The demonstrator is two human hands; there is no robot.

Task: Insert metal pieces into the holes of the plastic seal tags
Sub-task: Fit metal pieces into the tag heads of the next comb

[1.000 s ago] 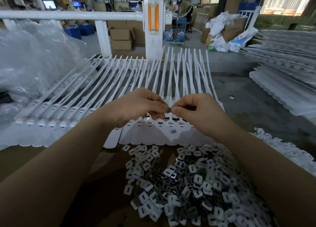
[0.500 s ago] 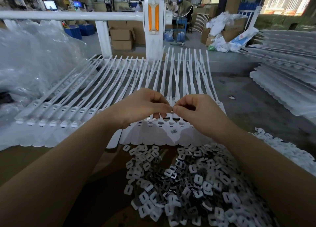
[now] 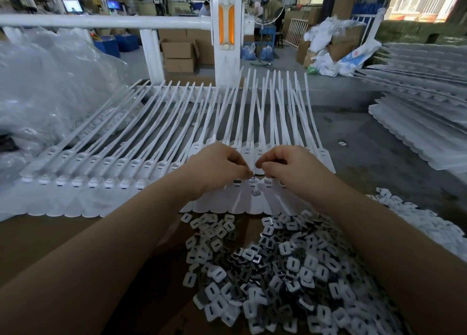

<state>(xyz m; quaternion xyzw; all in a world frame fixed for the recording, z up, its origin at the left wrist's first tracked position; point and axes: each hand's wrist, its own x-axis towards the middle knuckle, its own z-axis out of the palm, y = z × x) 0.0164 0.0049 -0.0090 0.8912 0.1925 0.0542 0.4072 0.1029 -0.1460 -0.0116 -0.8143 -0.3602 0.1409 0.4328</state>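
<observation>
White plastic seal tags (image 3: 141,142) fan out beyond my fingers, their flat heads lying just under the fingertips. Nearer me than the fingers I see the heap of metal pieces (image 3: 278,266). My left hand (image 3: 214,169) pinches one small metal piece (image 3: 251,175) at its fingertips over a tag head; my right hand (image 3: 290,168) is curled close beside it, its grasp I cannot tell.

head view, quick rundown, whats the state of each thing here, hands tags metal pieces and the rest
left hand: fingers curled, pinching a small metal piece at its fingertips
right hand: fingers curled, fingertips at the same spot
seal tags: flat in a fanned row, straps pointing away
loose metal piece: lying on a tag, not inserted
pile of metal pieces: heaped loose on the cardboard
plastic bag: crumpled, at left
</observation>
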